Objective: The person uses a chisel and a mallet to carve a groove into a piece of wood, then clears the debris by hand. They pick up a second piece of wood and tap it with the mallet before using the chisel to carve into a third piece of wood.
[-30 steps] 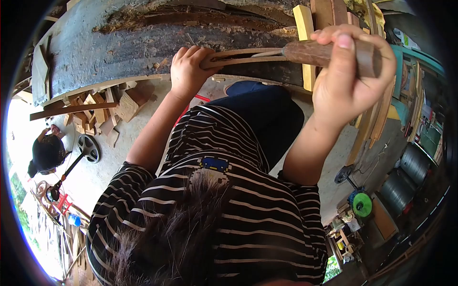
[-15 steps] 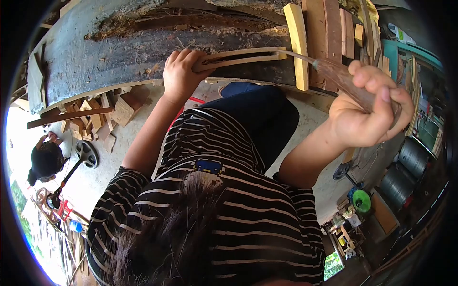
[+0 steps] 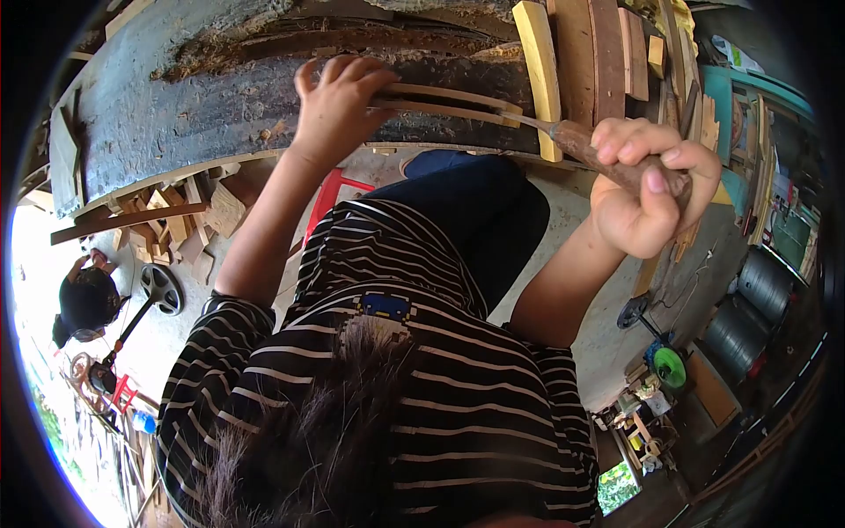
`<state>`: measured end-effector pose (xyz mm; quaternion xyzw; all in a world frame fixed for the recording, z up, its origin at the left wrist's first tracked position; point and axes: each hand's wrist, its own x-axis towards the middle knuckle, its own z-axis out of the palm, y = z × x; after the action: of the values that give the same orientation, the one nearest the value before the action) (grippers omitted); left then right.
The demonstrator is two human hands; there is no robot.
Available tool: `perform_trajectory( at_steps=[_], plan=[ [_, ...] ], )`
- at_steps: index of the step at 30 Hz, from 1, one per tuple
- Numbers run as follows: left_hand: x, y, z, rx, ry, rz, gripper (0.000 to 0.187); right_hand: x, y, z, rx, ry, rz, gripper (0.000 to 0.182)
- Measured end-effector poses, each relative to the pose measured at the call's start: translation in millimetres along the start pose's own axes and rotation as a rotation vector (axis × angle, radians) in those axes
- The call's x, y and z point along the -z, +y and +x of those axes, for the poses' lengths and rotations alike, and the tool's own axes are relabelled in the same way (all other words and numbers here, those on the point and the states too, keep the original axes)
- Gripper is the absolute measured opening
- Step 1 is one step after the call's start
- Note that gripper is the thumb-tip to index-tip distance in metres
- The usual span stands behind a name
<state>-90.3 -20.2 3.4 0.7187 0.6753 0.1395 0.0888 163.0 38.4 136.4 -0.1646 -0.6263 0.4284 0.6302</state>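
A slim, slightly curved wooden piece (image 3: pixel 440 106) with a long slot down its middle lies over the dark, worn bench (image 3: pixel 220 114). My left hand (image 3: pixel 339 104) grips its left end, fingers bent over the top; that end is hidden under the palm. In my right hand (image 3: pixel 651 180) is a chisel (image 3: pixel 581 145), the fist wrapped round its thick brown wooden handle. Its narrow metal blade points left, the tip right at the slot's right end. A yellow wooden strip (image 3: pixel 539 79) lies crosswise just beyond that end.
Brown boards (image 3: pixel 607 62) lie side by side at the bench's right. Wood offcuts (image 3: pixel 176 220) are piled on the floor at left, near a person (image 3: pixel 88 299). A red stool (image 3: pixel 327 198) stands under the bench edge. Metal drums (image 3: pixel 739 326) and a green fan (image 3: pixel 669 368) are at right.
My right hand has come left and inward with the chisel. My left hand has shifted slightly up, and the slotted piece's right end has dropped a little toward me.
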Motion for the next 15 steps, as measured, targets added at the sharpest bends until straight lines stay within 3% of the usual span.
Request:
perform_trajectory(
  at_steps=[2,15],
  plan=[
    [-8,20,6,-0.084,0.116,-0.044,0.045,-1,-1,-1,0.002,0.013,-0.002,0.022],
    [-32,43,22,-0.102,0.114,-0.136,0.040,-29,2,-12,0.076,0.012,-0.165,0.011]
  ],
)
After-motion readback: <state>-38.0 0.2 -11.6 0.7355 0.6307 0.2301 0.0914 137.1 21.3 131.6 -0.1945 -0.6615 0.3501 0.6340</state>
